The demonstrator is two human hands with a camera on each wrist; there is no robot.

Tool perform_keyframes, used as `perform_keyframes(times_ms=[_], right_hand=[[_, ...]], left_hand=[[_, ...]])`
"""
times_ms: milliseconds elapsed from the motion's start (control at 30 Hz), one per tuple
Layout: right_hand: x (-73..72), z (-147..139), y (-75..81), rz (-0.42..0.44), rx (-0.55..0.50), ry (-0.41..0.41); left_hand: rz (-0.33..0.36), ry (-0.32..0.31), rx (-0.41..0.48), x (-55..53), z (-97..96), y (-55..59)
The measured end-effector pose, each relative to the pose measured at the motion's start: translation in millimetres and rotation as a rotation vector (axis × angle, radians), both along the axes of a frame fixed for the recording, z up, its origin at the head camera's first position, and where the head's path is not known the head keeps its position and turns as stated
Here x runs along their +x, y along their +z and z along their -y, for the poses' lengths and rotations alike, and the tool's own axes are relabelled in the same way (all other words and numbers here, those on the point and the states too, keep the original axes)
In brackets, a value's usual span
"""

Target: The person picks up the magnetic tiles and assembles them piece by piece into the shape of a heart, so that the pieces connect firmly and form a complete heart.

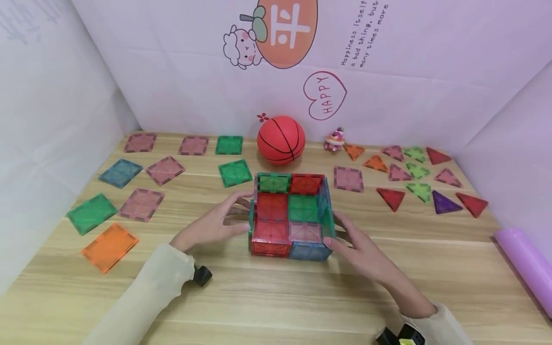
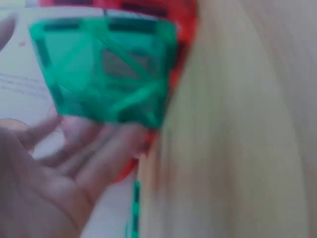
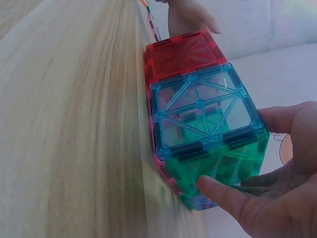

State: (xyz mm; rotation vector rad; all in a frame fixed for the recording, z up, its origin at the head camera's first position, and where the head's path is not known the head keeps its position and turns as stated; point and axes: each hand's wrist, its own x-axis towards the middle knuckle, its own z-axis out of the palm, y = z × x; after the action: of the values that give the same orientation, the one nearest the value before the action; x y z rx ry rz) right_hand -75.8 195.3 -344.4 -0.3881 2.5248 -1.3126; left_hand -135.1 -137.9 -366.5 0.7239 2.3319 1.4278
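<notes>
An open-topped box of translucent magnetic tiles (image 1: pixel 270 249) stands in the middle of the table, two tiles wide and two deep. Red, green and pink tiles make up its floor, and its front wall pairs a red tile with a blue tile (image 3: pixel 203 111). At the left side my left hand (image 1: pixel 217 223) has its fingers loosely extended, fingertips right at the green wall tile (image 2: pixel 109 69). My right hand (image 1: pixel 360 247) lies along the right green wall (image 3: pixel 218 161), thumb by the front corner and fingers outside, partly hidden.
Loose square tiles lie to the left, among them an orange tile (image 1: pixel 109 247) and a blue tile (image 1: pixel 120 173). Several triangle tiles (image 1: pixel 417 191) are spread at the right. Behind the box sit a red ball (image 1: pixel 281 140) and a small figurine (image 1: pixel 334 140). A purple roll (image 1: pixel 523 273) lies at the right edge.
</notes>
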Motion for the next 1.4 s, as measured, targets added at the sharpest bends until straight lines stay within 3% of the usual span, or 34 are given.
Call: perform_keyframes(times_ms=[67,167,300,433,567,667,867,1033,1167,1300,1400], right_hand=[[-0.8,0.1,0.3,0.001,0.005,-0.002],[-1.7,0.3,0.3,0.004,0.008,-0.006],[-2.9,2.4,-0.7,-0.003,-0.007,0.004],[-4.0,4.6,-1.2,-0.010,-0.014,0.017],[-5.6,5.8,-0.1,-0.015,-0.005,0.023],[-7.1,6.1,0.8,-0.024,-0.001,0.029],[-8.4,5.1,2.3,-0.014,-0.012,0.040],[-19.3,-6.8,2.9,0.051,-0.039,0.064],[-61.9,-26.6,-5.9,-0.019,-0.005,0.012],[-115.5,-54.8,-19.0,-0.116,0.176,-0.085],[-142.6,-77.3,-23.5,-0.134,0.340,-0.101]], left_hand=[[0.004,0.067,-0.034,0.1,-5.9,4.7],[-0.009,0.227,-0.114,-0.2,-21.7,15.6],[-0.137,0.414,-0.208,-0.2,-40.7,26.8],[-0.262,0.524,-0.280,3.2,-50.7,33.6],[-0.300,0.589,-0.293,7.0,-53.2,35.6],[-0.279,0.593,-0.256,7.1,-51.3,33.4],[-0.139,0.544,-0.063,3.6,-47.0,23.6],[-0.127,0.563,-0.004,4.0,-49.3,17.4],[-0.094,0.567,0.022,5.1,-47.9,16.3],[-0.060,0.509,0.085,4.4,-45.3,11.5],[-0.053,0.447,0.128,4.1,-45.7,5.8]])
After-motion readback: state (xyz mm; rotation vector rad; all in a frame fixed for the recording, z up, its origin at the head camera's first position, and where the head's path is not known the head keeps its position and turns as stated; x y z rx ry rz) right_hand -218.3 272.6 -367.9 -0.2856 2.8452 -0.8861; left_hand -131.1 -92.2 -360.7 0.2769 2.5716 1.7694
